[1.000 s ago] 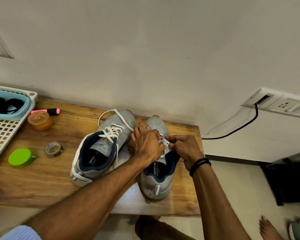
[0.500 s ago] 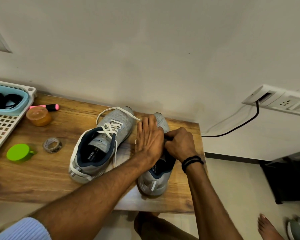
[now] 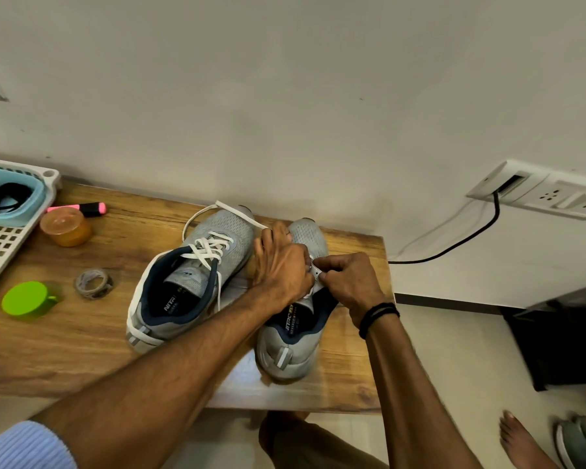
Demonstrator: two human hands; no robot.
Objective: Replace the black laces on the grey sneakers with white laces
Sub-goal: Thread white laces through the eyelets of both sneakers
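The 2 grey shoes stand side by side on the table (image 3: 82,350), toes toward the wall, in the middle of the frame. The laced shoe (image 3: 197,265), on the left of the pair, carries a white lace (image 3: 210,247) crossed through its eyelets. 1 loose end loops over its toe and runs right, up to the left hand (image 3: 281,265).

The second shoe (image 3: 291,346) stands just right of it, heel toward the lower edge. Both hands meet over its eyelet area, touching each other. The left hand lies on top with bent fingers; whether they grip anything is hidden. The right hand (image 3: 349,282), with a black band (image 3: 378,316) on its wrist, pinches a small white piece (image 3: 315,273) at the shoe's throat. Whether that is lace or eyelet tab cannot be told.

At the left edge a white basket (image 3: 0,245) holds a blue tray (image 3: 34,201) with black laces (image 3: 0,198) in it. Near it on the table lie a pink marker (image 3: 85,208), an orange jar (image 3: 65,226), a tape roll (image 3: 93,283) and a green cup (image 3: 26,298). At the right, a black cable (image 3: 454,247) hangs from a wall socket (image 3: 538,194). A bare foot (image 3: 521,441) shows on the floor at lower right.
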